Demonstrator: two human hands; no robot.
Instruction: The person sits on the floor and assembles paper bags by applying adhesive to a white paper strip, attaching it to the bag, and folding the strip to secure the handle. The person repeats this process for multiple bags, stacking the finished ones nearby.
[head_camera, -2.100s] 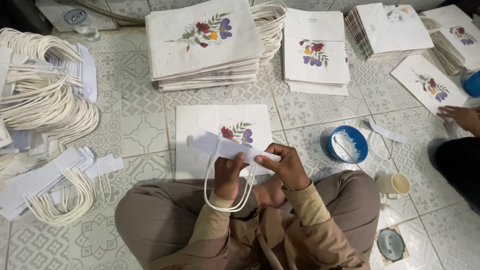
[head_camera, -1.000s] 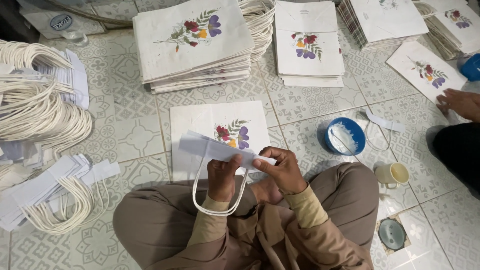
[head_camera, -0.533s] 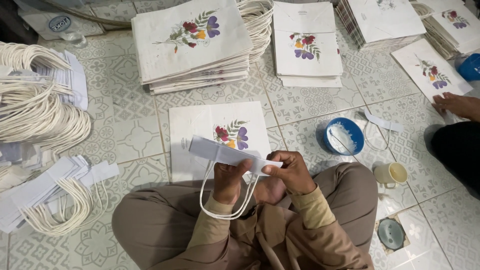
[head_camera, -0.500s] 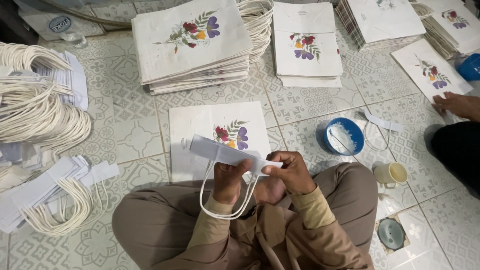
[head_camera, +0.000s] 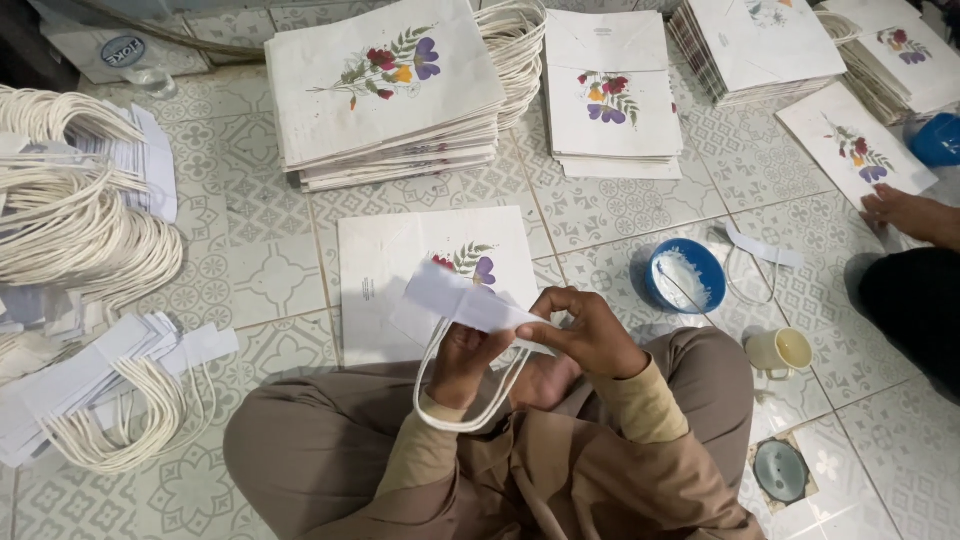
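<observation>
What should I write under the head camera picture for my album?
Both hands, left hand and right hand, hold a white paper strip with a rope handle above a flower-printed paper bag.

Both hands up over the lap: left hand (head_camera: 462, 352) and right hand (head_camera: 588, 330) pinch a white paper strip (head_camera: 468, 302) with its cord loop (head_camera: 462, 415) dangling, flowered paper bag (head_camera: 430, 275) flat on the tiled floor (head_camera: 250, 270) just beyond.

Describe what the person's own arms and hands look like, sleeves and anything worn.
Both hands are bare: no gloves, rings or watch show on the left hand or right hand. Long tan sleeves with ribbed cuffs reach the wrists, close in colour to the brown trousers.
</observation>
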